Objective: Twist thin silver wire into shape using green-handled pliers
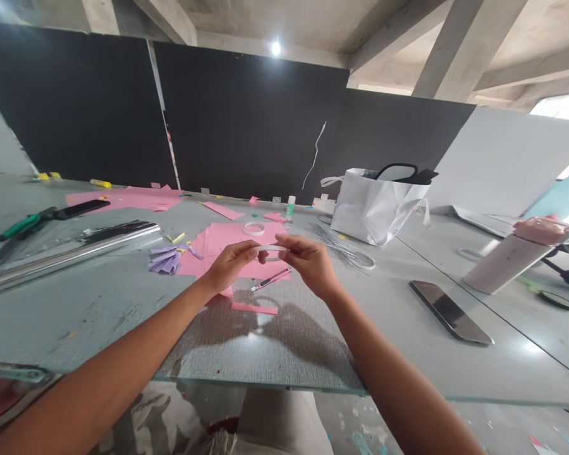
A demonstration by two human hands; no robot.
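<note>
Above the near part of the table, my left hand (pixel 231 262) and my right hand (pixel 309 259) hold a thin white ring (pixel 272 248) between them, fingers pinched on its two sides. A similar white roll (pixel 253 229) lies behind them on stacked pink paper (pixel 220 235). Just below the hands are a pink pen-like tool (pixel 271 279) and a narrow pink strip (pixel 254 308). Folded purple paper pieces (pixel 165 260) lie left of my left hand. To the right of my right hand is a bundle of thin wires (pixel 348 248).
A white bag (pixel 367 208) stands at the back right, near a phone (pixel 450 313) and a pink bottle (pixel 512 253). On the left lie a silvery roll (pixel 76 256) and a green-handled tool (pixel 21 227). A glue stick (pixel 291 207) stands near the dark wall.
</note>
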